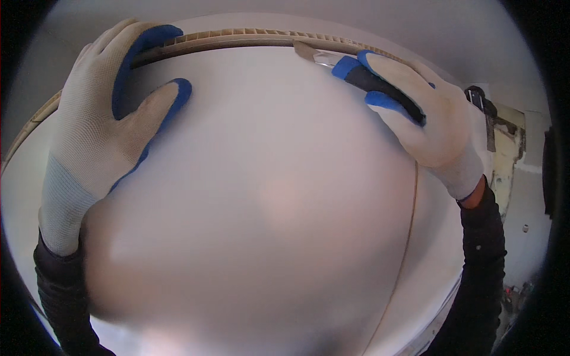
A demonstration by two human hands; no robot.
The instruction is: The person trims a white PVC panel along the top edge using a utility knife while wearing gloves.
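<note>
In a white glove with a blue palm, my left hand (113,104) rests at the far left edge of a large, smooth white panel (249,160). Its fingers reach over a tan ridged strip (249,37), and the thumb is spread apart over the panel face. My right hand (424,107), gloved the same way, is closed around the blue and black handle of what looks like a putty knife (380,86). The tool's flat brownish tip points left and touches the strip along the far edge. The handle's back end lies against the right palm.
A thin brown line (409,237), like a seam or cord, runs down the panel's right part. Beyond the right edge are a yellowish worn board (504,160) with dark parts and a grey wall or floor surface (528,237). Small clutter (516,296) lies at lower right.
</note>
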